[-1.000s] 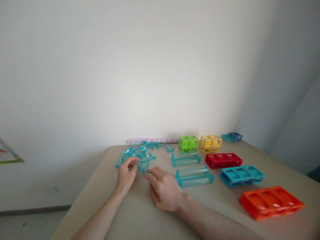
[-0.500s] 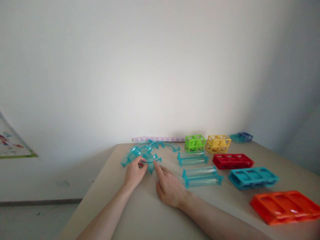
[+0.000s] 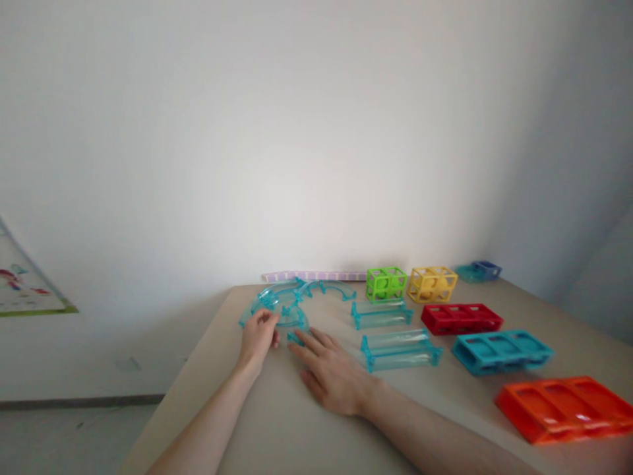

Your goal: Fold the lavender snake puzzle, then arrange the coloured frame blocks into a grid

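Several clear teal curved track pieces (image 3: 281, 300) lie in a pile at the table's far left. My left hand (image 3: 258, 338) pinches the near edge of one curved piece with thumb and fingers. My right hand (image 3: 330, 371) rests flat on the table beside it, fingertips touching the near end of that same piece (image 3: 297, 323). Two straight clear teal track pieces (image 3: 380, 313) (image 3: 400, 349) lie just right of my right hand.
A green cube frame (image 3: 386, 283) and a yellow one (image 3: 432, 284) stand at the back. Red (image 3: 461, 318), teal (image 3: 502, 350) and orange (image 3: 564, 406) flat blocks line the right side. A purple strip (image 3: 314, 275) lies along the wall. The beige table (image 3: 277, 422) ends at left.
My right hand slid forward to the curved piece, then drew back slightly and flattened. My left hand keeps its hold on the piece. The view shifted a little left.
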Action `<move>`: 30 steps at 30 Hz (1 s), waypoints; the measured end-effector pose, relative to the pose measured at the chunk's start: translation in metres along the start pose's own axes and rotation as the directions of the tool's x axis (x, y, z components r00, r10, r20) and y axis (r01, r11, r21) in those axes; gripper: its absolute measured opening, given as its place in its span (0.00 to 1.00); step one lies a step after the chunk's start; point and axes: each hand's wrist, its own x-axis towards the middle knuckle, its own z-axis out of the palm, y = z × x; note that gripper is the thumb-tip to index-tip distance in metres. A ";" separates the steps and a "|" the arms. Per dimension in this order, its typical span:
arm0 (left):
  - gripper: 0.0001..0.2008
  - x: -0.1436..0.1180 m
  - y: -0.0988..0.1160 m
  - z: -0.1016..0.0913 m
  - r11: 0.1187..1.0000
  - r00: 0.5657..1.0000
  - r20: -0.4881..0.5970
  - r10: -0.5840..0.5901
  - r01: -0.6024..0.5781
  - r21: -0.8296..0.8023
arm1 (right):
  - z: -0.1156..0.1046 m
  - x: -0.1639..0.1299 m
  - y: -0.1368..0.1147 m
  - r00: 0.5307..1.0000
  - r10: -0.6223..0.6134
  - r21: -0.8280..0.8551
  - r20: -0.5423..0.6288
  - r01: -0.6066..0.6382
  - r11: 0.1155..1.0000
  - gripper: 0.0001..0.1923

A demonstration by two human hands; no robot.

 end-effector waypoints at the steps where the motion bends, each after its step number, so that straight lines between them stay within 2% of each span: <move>1: 0.12 0.000 0.001 0.000 0.998 0.999 0.002 -0.033 0.034 -0.062 | -0.001 0.000 0.000 1.000 -0.006 0.006 -0.004 0.006 1.000 0.26; 4: 0.11 0.001 0.004 0.001 0.959 0.989 0.028 -0.144 0.146 -0.243 | -0.002 0.002 0.001 1.000 0.000 0.013 -0.030 0.000 1.000 0.24; 8: 0.06 0.001 0.009 0.000 0.883 0.963 0.094 -0.251 0.267 -0.386 | -0.001 0.004 0.004 0.997 0.044 -0.039 -0.060 -0.046 0.998 0.22; 12: 0.07 -0.004 0.014 -0.001 0.815 0.929 0.221 -0.296 0.366 -0.449 | 0.002 0.007 0.006 0.997 0.037 -0.104 -0.067 -0.044 0.994 0.20; 14: 0.05 -0.007 0.017 -0.001 0.782 0.907 0.281 -0.314 0.415 -0.465 | 0.003 0.008 0.007 0.997 0.037 -0.134 -0.063 -0.046 0.990 0.18; 18: 0.02 -0.009 0.020 -0.001 0.748 0.884 0.334 -0.327 0.458 -0.480 | 0.003 0.009 0.008 0.997 0.062 -0.157 -0.049 -0.069 0.985 0.16; 24: 0.13 -0.010 0.031 -0.004 0.728 0.855 0.398 -0.331 0.500 -0.469 | -0.005 0.008 0.004 0.995 0.094 -0.099 -0.032 -0.097 0.990 0.22; 27: 0.20 -0.011 0.039 -0.006 0.663 0.826 0.457 -0.330 0.547 -0.511 | -0.007 0.007 0.003 0.989 0.143 -0.064 -0.041 -0.145 0.987 0.25; 30: 0.21 -0.011 0.041 -0.007 0.572 0.802 0.491 -0.339 0.590 -0.569 | -0.008 0.006 0.002 0.982 0.186 -0.030 -0.043 -0.187 0.982 0.29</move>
